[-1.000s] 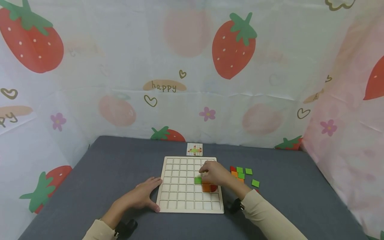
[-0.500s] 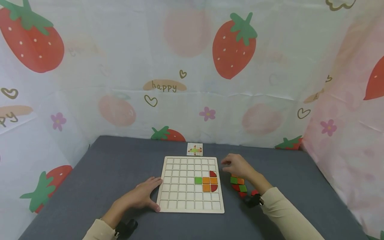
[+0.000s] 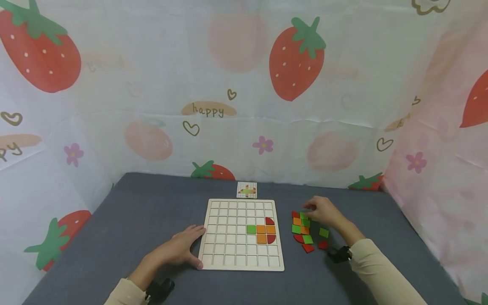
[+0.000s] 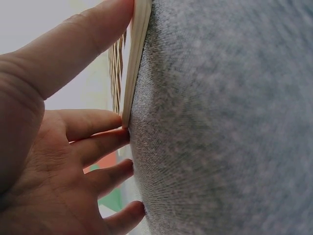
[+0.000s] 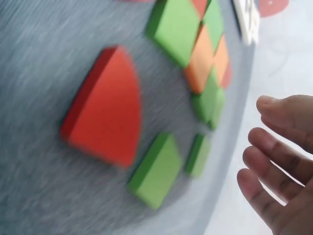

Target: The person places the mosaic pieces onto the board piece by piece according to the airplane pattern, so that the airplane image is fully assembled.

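Two bare hands, neither gripping: right hand [image 3: 323, 210] has fingers loosely bent, no tile visible between them, near the far end of loose green, orange and red tiles [image 3: 305, 230]; left hand [image 3: 181, 248] rests thumb and extended fingers against the left edge of a pale wooden grid board [image 3: 241, 239], flat on the grey table [image 3: 171, 195]. Done: six pieces in cells toward the board's right side, namely one green square [image 3: 251, 229], three orange squares [image 3: 261, 229], two red quarter-rounds [image 3: 271, 239]. Remaining: most cells bare, at least eleven tiles loose; by count, probably under half placed. Small white patterned card [image 3: 247, 190] lies beyond the board, exact layout unreadable
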Tool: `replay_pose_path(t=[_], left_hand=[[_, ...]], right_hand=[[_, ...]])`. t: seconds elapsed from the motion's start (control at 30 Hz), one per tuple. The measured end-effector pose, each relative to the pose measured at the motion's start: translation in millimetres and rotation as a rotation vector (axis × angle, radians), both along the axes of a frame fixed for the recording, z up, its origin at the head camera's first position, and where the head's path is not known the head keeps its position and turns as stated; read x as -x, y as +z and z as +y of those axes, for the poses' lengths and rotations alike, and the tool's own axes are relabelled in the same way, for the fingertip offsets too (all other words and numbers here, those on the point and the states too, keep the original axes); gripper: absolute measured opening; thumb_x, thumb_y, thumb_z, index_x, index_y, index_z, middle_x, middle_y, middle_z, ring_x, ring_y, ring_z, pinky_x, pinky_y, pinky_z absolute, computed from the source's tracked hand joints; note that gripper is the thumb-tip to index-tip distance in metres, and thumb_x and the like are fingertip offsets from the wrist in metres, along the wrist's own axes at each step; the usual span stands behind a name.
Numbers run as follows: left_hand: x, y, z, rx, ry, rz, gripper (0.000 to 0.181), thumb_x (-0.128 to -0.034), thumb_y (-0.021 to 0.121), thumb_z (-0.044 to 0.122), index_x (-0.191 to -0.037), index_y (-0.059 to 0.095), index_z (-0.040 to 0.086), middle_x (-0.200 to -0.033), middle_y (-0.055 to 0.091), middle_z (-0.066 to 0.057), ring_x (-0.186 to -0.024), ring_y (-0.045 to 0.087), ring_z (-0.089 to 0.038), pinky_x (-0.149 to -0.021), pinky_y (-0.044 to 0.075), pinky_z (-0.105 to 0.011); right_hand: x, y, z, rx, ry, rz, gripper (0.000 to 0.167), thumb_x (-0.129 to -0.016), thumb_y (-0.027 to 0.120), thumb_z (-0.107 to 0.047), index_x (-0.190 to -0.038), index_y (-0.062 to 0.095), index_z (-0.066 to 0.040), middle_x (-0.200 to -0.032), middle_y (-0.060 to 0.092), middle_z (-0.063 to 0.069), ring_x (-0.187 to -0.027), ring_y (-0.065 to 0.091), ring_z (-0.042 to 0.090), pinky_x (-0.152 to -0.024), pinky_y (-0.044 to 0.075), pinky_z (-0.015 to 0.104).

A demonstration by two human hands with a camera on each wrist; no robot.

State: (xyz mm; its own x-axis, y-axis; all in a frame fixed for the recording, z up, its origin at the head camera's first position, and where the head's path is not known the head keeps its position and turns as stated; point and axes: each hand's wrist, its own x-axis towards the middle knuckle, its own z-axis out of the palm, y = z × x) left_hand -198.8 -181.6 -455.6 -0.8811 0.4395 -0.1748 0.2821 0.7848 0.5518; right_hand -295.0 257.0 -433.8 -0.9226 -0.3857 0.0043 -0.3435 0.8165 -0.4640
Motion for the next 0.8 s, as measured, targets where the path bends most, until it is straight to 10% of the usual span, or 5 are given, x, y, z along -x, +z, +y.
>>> replay_pose_path(t=[0.8], left_hand=[[0.8, -1.7, -1.6, -0.001, -0.003, 0.001, 0.100, -0.0638, 0.088, 0.030, -0.144, 0.040, -0.005, -0.152, 0.038, -0.024, -0.144, 0.025, -0.049, -0.107, 0.024, -0.071]], right_hand=[[5.9, -20.0, 18.8, -0.103, -0.037, -0.015, 0.023, -0.082, 0.070, -0.001, -0.105, 0.072, 0.005, -0.094, 0.063, 0.013, -0.087, 0.061, 0.027, -0.075, 0.053, 0.043]])
